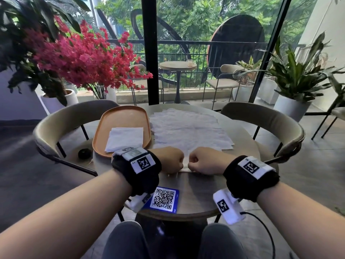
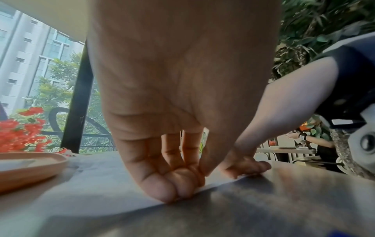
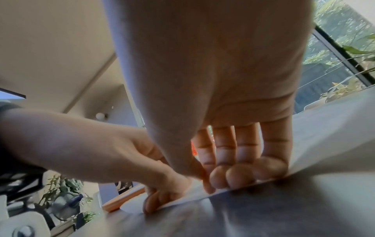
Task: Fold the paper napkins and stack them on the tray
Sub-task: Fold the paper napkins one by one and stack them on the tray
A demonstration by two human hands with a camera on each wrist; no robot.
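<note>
An orange oval tray lies at the table's far left and holds one folded white napkin. To its right spreads a pile of unfolded white napkins. My left hand and right hand sit side by side, fingers curled, at the pile's near edge. In the left wrist view the left hand pinches the edge of the top napkin against the table. Just to its right, the right hand pinches the same edge of that napkin.
A blue QR-code card lies on the round table near me. A small dark round object sits by the tray's near left end. Curved chairs stand to the left and right. Red flowers rise behind the tray.
</note>
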